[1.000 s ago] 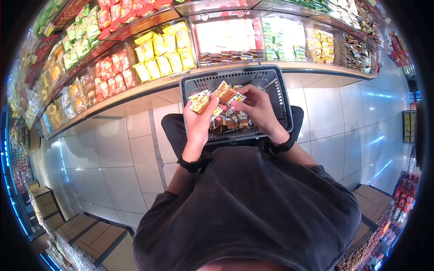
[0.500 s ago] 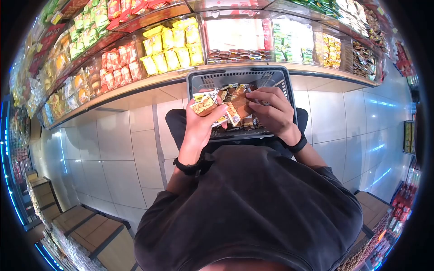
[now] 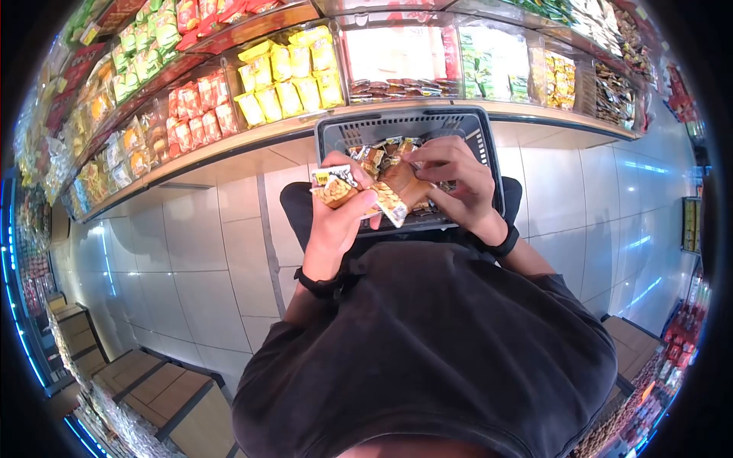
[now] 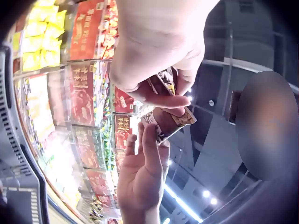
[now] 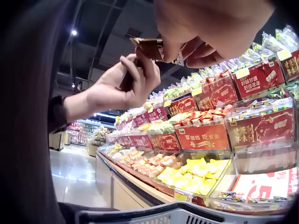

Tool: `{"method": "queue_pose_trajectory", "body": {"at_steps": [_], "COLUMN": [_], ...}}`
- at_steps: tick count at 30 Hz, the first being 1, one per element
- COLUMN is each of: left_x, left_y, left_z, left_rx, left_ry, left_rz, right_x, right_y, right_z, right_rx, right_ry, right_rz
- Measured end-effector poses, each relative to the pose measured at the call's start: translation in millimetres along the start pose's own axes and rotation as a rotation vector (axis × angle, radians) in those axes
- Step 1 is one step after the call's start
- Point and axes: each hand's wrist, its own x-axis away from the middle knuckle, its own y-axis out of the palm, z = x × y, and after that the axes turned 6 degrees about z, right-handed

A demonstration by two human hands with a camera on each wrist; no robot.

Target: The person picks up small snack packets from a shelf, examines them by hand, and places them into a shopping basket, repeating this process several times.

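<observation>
Over the grey basket (image 3: 327,131), the left hand (image 3: 336,221) grips a small white-and-brown snack packet (image 3: 334,185) and pinches one end of another brown packet (image 3: 405,188). The right hand (image 3: 466,187) holds the other end of that second packet between thumb and fingers. In the left wrist view, the left hand (image 4: 161,51) is above and the right hand (image 4: 142,179) below, with the brown packet (image 4: 167,122) between them. The right wrist view shows the right hand (image 5: 210,32) and left hand (image 5: 119,84) at a packet (image 5: 152,46). Similar packets (image 3: 370,159) lie in the basket.
Shelf bins behind the basket hold yellow packets (image 3: 286,76), red packets (image 3: 202,114) and green-and-white ones (image 3: 492,65). The wooden shelf edge (image 3: 534,114) runs just beyond the basket. Dark-clothed knees flank the basket above a tiled floor (image 3: 195,237).
Since a second ago the second packet has turned, its patterned end now pointing down toward the body. The right hand has shifted to the right and its fingers have spread more.
</observation>
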Motion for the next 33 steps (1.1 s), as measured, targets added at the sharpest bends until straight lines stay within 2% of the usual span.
{"method": "queue_pose_trajectory", "body": {"at_steps": [2, 4, 6, 7, 9, 10, 12, 14, 16, 17, 19, 24, 29, 31, 33], "left_x": [-6.1, -15.7, -22.0, -23.9, -26.1, -28.3, -34.8, -38.8, -35.2, -35.3, -33.6, -33.2, -32.4, -31.8, -32.3], "left_y": [-9.4, -24.4, -40.5, -41.9, -48.7, -50.9, -53.5, -74.4, -84.9, -87.6, -82.8, -80.8, -76.2, -75.9, -76.0], "left_z": [-3.5, -15.4, -27.0, -28.8, -32.0, -34.6, -37.8, -43.2, -41.9, -42.6, -38.3, -38.8, -34.4, -33.9, -33.6], "left_rx": [0.007, 0.23, 0.283, 0.265, 0.344, 0.35, 0.225, 0.278, 0.179, 0.19, 0.137, 0.114, 0.077, 0.063, 0.032], "left_ry": [-0.052, -0.206, -0.253, -0.327, -0.439, -0.435, -0.385, -0.375, -0.337, -0.34, -0.343, -0.288, -0.282, -0.292, -0.289], "left_rz": [0.004, 0.039, -0.015, 0.02, 0.03, 0.029, 0.18, 0.226, 0.25, 0.277, 0.316, 0.326, 0.35, 0.362, 0.348], "right_x": [-2.7, -5.9, -11.3, -14.4, -18.7, -20.8, -30.9, -59.9, -72.0, -77.8, -83.8, -59.8, -41.6, -37.0, -32.2], "right_y": [-1.3, -3.4, -2.3, -0.1, 5.7, 8.9, 16.3, 18.5, 26.1, 30.4, 42.1, 76.4, 88.0, 87.7, 86.6], "right_z": [5.0, 7.7, 9.2, 14.3, 16.6, 18.5, 37.2, 64.9, 131.0, 162.6, 217.6, 312.5, 329.8, 330.7, 332.4], "right_rx": [-0.028, -0.049, -0.196, -0.211, -0.169, -0.133, 0.007, 0.049, 0.348, 0.352, 0.605, 0.82, 0.884, 0.983, 0.978], "right_ry": [0.012, 0.03, 0.217, 0.148, 0.177, 0.206, 0.174, 0.332, 0.248, 0.241, 0.185, 0.164, 0.158, 0.186, 0.15], "right_rz": [-0.048, -0.1, -0.289, -0.368, -0.412, -0.452, -0.323, -0.287, -0.256, -0.259, -0.39, -0.532, -0.552, -0.653, -0.655]}}
